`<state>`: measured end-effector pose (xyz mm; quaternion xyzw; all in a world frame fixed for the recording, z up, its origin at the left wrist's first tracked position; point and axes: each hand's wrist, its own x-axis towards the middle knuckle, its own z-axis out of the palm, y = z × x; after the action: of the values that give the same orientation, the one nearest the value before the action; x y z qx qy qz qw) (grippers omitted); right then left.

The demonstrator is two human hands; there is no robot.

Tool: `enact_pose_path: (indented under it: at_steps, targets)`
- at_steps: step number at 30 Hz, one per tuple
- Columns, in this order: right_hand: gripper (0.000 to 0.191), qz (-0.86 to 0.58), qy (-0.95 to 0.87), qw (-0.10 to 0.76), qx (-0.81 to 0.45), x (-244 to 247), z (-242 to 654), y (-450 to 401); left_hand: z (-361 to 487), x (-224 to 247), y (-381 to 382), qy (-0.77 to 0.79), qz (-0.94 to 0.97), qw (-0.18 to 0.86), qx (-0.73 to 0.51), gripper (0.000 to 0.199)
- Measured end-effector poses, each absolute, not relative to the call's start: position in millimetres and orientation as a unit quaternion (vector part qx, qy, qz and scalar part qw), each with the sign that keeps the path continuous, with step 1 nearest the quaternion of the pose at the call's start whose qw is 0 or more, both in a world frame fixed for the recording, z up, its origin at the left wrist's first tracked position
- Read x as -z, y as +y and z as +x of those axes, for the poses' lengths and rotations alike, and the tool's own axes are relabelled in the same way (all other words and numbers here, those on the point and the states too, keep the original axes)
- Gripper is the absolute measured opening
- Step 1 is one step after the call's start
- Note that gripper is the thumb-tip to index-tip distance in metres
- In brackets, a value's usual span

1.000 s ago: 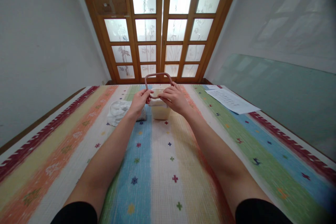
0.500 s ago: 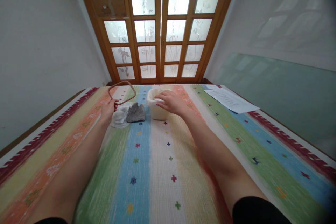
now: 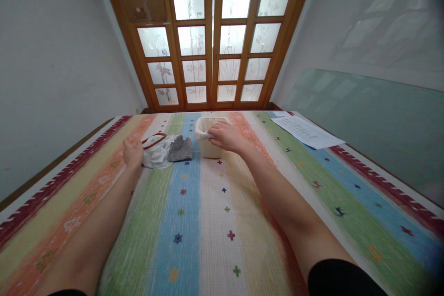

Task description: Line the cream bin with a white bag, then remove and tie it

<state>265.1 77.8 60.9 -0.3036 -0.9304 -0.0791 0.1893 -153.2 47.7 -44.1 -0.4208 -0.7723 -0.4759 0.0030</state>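
Note:
My left hand point(image 3: 133, 151) is closed on one side of a brown ring point(image 3: 160, 142), a thin loop with rounded corners. The ring is tilted over a crumpled white plastic bag point(image 3: 157, 158). Right of the bag lies a folded grey cloth point(image 3: 180, 149), slumped on the table. A small cream-coloured bin point(image 3: 210, 150) stands upright beside the cloth, with a thin white bin liner point(image 3: 201, 126) folded over its mouth. My right hand point(image 3: 225, 136) is at the bin's right side, fingers inside the mouth and thumb in front, closed on the liner's edge.
A striped, patterned cloth covers the table point(image 3: 204, 222). Printed paper sheets point(image 3: 305, 133) lie at the back right. Wooden doors point(image 3: 213, 46) with frosted panes stand beyond the far edge, and walls flank both sides.
My left hand has moved left and slightly down, and the ring has tipped from upright to nearly flat. My right hand's fingers have closed at the bin's mouth.

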Motion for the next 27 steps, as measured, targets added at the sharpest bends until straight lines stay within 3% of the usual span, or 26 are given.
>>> enact_pose_path:
  at_steps: [4,10,13,16,23,27]
  targets:
    - [0.019,-0.296,-0.927,0.212,0.087,-56.3,261.9,80.5,-118.0,33.8,58.3,-0.697,-0.485,0.067,0.524,0.058]
    - [0.031,-0.269,-0.924,0.268,0.047,-58.1,263.2,81.7,-25.5,22.0,72.4,-0.537,-0.660,-0.080,0.519,0.039]
    - [0.030,-0.264,-0.915,0.304,0.002,-60.1,267.1,82.4,8.1,12.6,80.1,-0.465,-0.648,-0.100,0.595,0.053]
    - [0.036,-0.281,-0.908,0.309,-0.014,-60.9,272.1,82.4,29.7,2.9,86.6,-0.422,-0.626,-0.111,0.646,0.049]
    - [0.032,-0.372,-0.874,0.311,-0.034,-71.8,279.7,82.0,62.1,14.0,91.3,-0.375,-0.684,-0.169,0.602,0.079]
    - [0.026,-0.390,-0.897,0.205,-0.039,-91.1,268.2,100.6,64.4,27.0,91.4,-0.365,-0.699,-0.176,0.590,0.088]
